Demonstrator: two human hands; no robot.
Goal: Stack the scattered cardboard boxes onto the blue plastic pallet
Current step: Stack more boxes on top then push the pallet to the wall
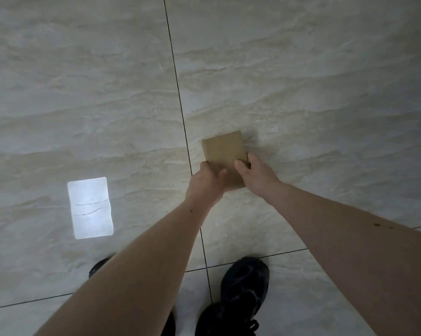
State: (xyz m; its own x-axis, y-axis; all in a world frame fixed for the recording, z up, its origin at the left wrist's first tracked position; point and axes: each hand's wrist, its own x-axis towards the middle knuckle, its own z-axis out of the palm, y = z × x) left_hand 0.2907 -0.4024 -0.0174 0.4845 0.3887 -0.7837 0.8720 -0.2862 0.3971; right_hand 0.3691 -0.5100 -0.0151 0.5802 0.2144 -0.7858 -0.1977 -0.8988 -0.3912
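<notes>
- Gripping a small, flat, plain brown cardboard box [225,155], both hands are clamped on its near end; the box sits just right of the frame's centre, low over the pale marbled floor tiles [83,93].
- The left hand [206,181] holds the box's corner at 7 o'clock, thumb laid across the top face and fingers hidden beneath.
- The right hand [258,173] holds the edge at 4 o'clock, thumb on top and fingers curled round the side.
- Whether the box rests on the floor or is just clear of it cannot be told; a soft shadow lies at its 2 o'clock side.
- A bright rectangular patch of reflected light [90,207] lies on the tiles at 8 o'clock from the box, well apart.
- A black laced shoe [241,297] stands at 6 o'clock, near the frame's bottom edge.
- No blue plastic pallet and no other boxes are in view, so progress overall cannot be judged; this box appears to be at the pick-up stage, with carrying and stacking left.
</notes>
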